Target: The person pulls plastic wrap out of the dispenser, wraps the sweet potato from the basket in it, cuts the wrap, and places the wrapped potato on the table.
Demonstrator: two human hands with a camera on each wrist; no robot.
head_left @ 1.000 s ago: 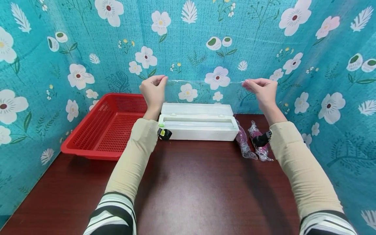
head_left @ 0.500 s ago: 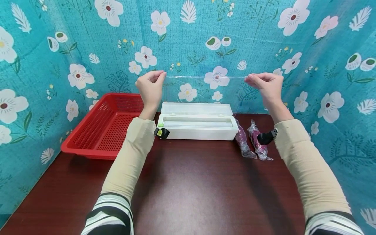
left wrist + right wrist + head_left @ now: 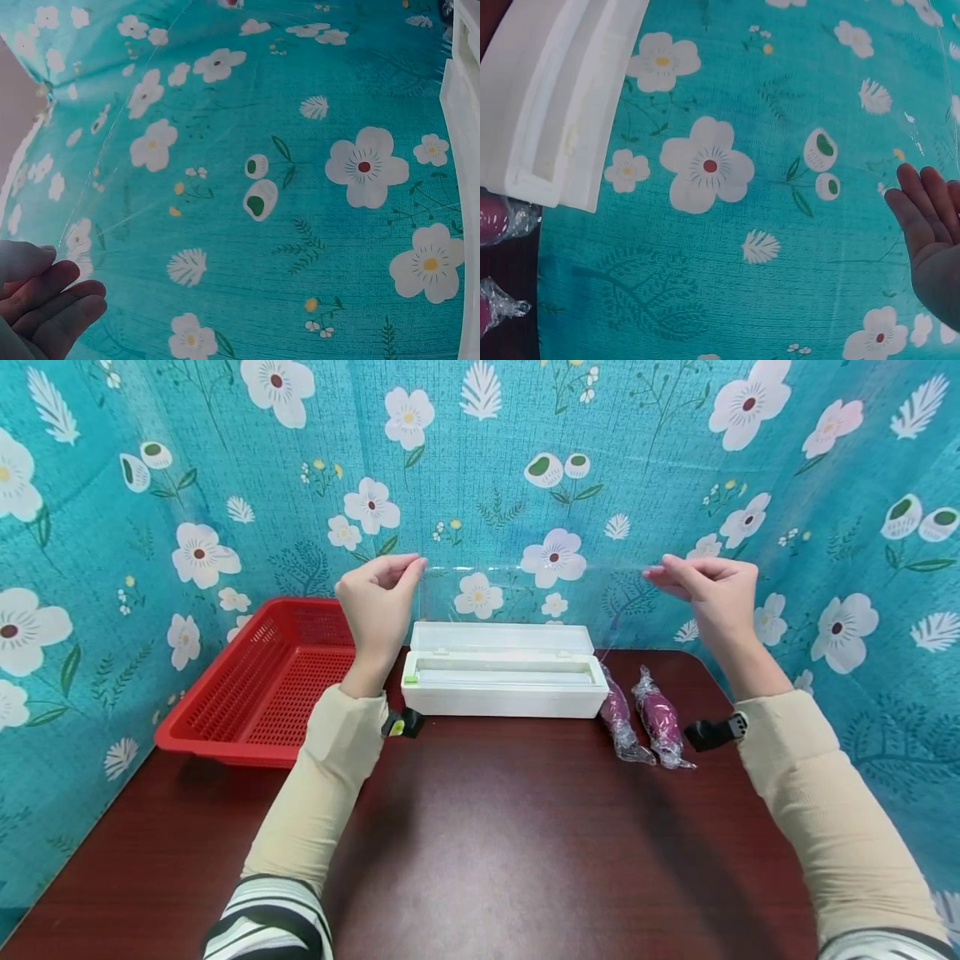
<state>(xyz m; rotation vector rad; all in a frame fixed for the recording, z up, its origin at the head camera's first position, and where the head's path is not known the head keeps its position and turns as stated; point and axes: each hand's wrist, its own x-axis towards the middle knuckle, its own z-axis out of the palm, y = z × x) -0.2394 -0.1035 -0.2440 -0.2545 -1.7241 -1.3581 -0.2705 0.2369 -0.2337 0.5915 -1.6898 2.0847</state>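
Observation:
A sheet of clear cling film (image 3: 495, 570) stretches upright between the hands, rising from a white cling film dispenser (image 3: 506, 700) at the table's back. Its lid (image 3: 502, 637) is raised, and a green slider (image 3: 410, 679) sits at the left end. My left hand (image 3: 378, 606) pinches the film's upper left corner between thumb and fingers; the left wrist view shows that pinch too. My right hand (image 3: 716, 593) is at the upper right corner, its thumb apart from the fingertips. In the right wrist view its fingers (image 3: 922, 206) are straight, beside the film's faint edge.
A red plastic basket (image 3: 255, 757) stands at the left, behind my left forearm. Right of the dispenser, two long purple things (image 3: 617, 714) wrapped in clear film lie on the dark brown table (image 3: 510, 843). A blue flowered cloth (image 3: 480, 452) hangs around the back and sides.
Both hands rose slightly, then came down a little. My right hand has moved outward to the right, and its thumb has drawn back from the fingertips. The left hand still pinches the film.

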